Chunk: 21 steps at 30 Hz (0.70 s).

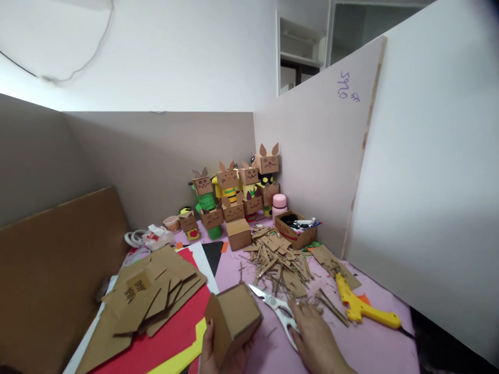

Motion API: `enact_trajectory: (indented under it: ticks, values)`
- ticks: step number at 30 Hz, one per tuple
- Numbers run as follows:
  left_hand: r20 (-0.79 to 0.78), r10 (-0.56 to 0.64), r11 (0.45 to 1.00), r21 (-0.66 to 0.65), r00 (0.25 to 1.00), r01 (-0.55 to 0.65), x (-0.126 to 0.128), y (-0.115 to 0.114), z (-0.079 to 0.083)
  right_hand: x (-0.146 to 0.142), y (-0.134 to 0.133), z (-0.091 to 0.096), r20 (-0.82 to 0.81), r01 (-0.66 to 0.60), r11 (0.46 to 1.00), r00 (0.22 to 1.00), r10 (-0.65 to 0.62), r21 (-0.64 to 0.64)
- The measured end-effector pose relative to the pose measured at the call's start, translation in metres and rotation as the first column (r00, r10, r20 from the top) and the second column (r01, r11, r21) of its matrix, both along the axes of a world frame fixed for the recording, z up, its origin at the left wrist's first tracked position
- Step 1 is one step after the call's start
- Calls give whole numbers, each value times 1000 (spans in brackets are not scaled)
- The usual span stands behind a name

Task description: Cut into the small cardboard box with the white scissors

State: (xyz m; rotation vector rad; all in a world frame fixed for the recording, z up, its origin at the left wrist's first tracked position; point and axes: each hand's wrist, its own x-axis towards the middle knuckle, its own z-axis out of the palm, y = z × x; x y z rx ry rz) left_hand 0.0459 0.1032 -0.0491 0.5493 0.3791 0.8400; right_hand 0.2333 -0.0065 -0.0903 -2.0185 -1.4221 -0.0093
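My left hand (209, 353) grips a small cardboard box (236, 311) from below and its left side, at the bottom middle. The box is tilted, with one broad face turned up. To its right, my right hand (317, 340) has fingers and thumb at the white handles of a pair of scissors (278, 306). The scissors lie on or just over the pink tabletop (273, 345), blades pointing to the upper left beside the box. Part of the handles is hidden under the fingers.
A yellow glue gun (364, 306) lies at the right. Behind the scissors spreads a pile of cardboard scraps (278, 254). Cardboard sheets (156, 291) lie on coloured paper at the left. Cardboard animal figures (234, 208) and a box of pens (294, 236) stand at the back.
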Motion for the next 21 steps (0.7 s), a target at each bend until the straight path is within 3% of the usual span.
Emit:
enact_trajectory:
  ticks: [8, 10, 12, 14, 18, 21]
  values:
    - [26, -50, 999, -11, 998, 50, 0, -4, 8, 4, -7, 3, -240, 0, 991, 970, 33, 134]
    - [35, -47, 999, -10, 998, 48, -2, -3, 9, 0, -3, 7, -469, 34, 979, 881, 67, 203]
    - [31, -34, 999, 2, 999, 34, -5, -1, 7, -7, 1, 13, -739, 44, 966, 654, 164, 253]
    - [15, -1, 1000, 10, 1000, 1, -10, 3, 2, -15, 6, 21, -843, -28, 969, 486, 229, 247]
    - [23, 52, 998, -35, 998, -51, -21, 10, -9, -27, 14, 45, -864, -193, 955, 413, 288, 226]
    - [74, 27, 995, -103, 997, -19, -28, 12, -15, -30, 23, 66, -806, -245, 919, 446, 389, 308]
